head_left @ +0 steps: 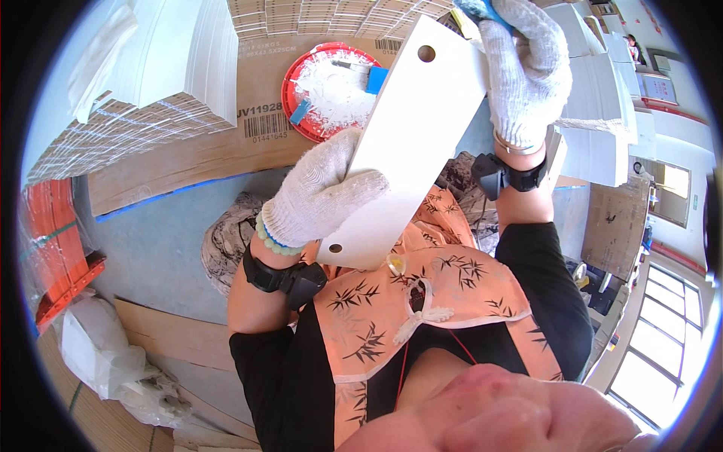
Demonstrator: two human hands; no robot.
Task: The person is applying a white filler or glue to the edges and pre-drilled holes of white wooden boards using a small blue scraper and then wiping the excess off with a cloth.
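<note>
A long white panel (429, 128) with a round hole near each end is held at a slant in front of me. My left hand (320, 192), in a white knit glove, grips its left edge, with the thumb across the face. At the panel's far right corner is my right hand (527, 75), also gloved. Its fingers curl round a small blue thing (486, 10), whose kind I cannot make out. Just beyond the panel stands a round red tub (288, 102) with white paste (327, 89) in it. A blue-handled spreader (375, 80) lies in the paste, partly behind the panel.
The tub rests on brown cardboard (181, 169). Stacks of white panels (173, 53) rise at the left, and more stacked white boards (595, 151) stand at the right. Wrapped orange material (56, 241) and crumpled plastic (113, 354) lie at the lower left.
</note>
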